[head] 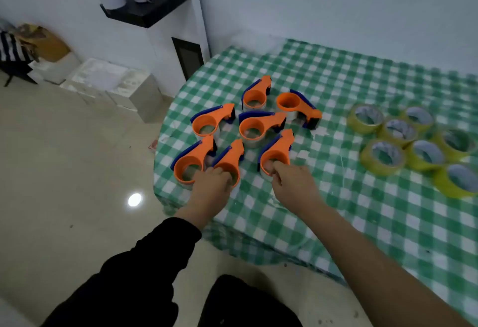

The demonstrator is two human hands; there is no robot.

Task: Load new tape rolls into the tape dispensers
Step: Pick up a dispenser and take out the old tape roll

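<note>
Just starting, by the look of it. Gripping the front middle dispenser (232, 153) with the left hand (212, 184), curling fingers over its orange ring. Hooking the right hand (294, 187) into the front right dispenser (279, 148), clamping fingers on its ring too. Leaving the yellow tape rolls (377, 167) lying well apart on the checked table (336, 223), loading none yet.

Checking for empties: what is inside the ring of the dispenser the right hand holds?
The right hand dips its fingertips into the dispenser ring, covering most of the opening. A pale, clear-looking roll shows under the orange rim; how much tape remains is hidden.
</note>
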